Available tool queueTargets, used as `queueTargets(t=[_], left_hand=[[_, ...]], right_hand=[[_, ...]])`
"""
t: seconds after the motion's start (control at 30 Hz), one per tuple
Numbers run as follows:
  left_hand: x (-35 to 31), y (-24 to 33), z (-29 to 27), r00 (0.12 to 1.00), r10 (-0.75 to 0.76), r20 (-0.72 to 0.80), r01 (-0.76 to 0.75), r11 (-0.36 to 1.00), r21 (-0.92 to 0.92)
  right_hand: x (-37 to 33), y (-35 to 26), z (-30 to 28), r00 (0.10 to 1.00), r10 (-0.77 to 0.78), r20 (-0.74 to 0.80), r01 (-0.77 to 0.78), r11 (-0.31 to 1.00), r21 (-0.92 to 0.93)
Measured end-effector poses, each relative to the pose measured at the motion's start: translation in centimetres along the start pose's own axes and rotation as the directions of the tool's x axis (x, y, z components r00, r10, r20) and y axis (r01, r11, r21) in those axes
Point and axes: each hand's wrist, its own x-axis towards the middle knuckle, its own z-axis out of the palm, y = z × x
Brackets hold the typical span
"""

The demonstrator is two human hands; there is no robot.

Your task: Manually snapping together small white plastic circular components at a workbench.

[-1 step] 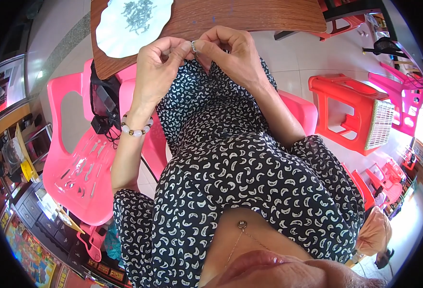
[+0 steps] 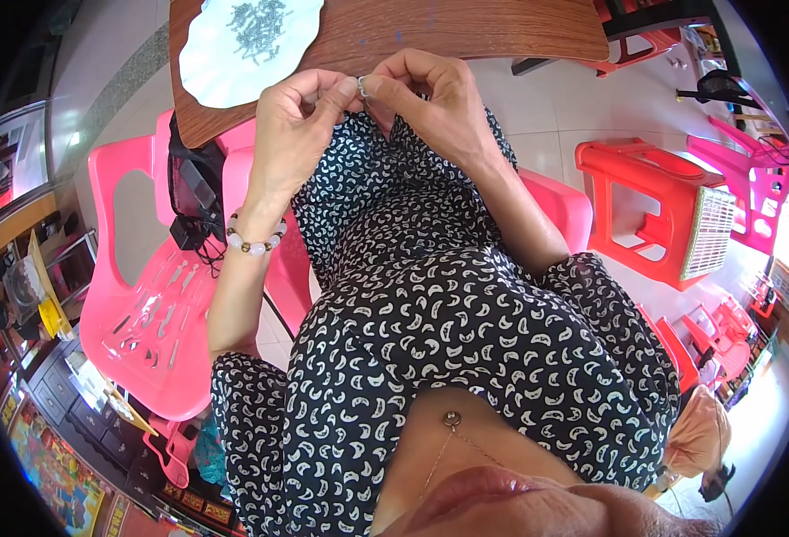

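Observation:
My left hand (image 2: 296, 121) and my right hand (image 2: 435, 98) meet fingertip to fingertip over my lap, at the near edge of a brown wooden table (image 2: 466, 31). Between thumbs and forefingers they pinch a small silvery metal piece (image 2: 362, 86); most of it is hidden by the fingers. A bead bracelet (image 2: 253, 242) circles my left wrist. On the table, just beyond my left hand, lies a white plate (image 2: 211, 63) with a heap of several small grey metal parts (image 2: 258, 20).
A pink plastic chair (image 2: 135, 295) stands at my left with a black bag and cables (image 2: 193, 192) on it. Red plastic stools (image 2: 654, 210) stand on the tiled floor to my right. Shelves and cluttered goods line the far left.

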Motion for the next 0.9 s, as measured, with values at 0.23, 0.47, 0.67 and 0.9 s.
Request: queueTargets(t=[0.23,0.47,0.67,0.9], left_hand=[[-0.1,-0.6,0.2,1.000,-0.001,-0.028,0.001,1.000,0.010],[-0.1,-0.2,0.2,0.999,-0.040,-0.003,0.039,0.998,-0.049],[-0.1,-0.5,0.2,0.995,-0.100,0.024,0.103,0.967,-0.232],[-0.1,-0.6,-0.2,0.993,-0.116,0.021,0.117,0.957,-0.264]], right_hand=[[-0.1,0.7,0.6,0.997,0.007,-0.083,-0.001,0.997,0.072],[0.1,1.0,0.5,0.996,0.055,-0.066,-0.049,0.995,0.090],[0.0,0.1,0.2,0.995,0.081,-0.064,-0.066,0.977,0.204],[0.2,0.9,0.3,0.993,0.102,-0.058,-0.088,0.974,0.208]])
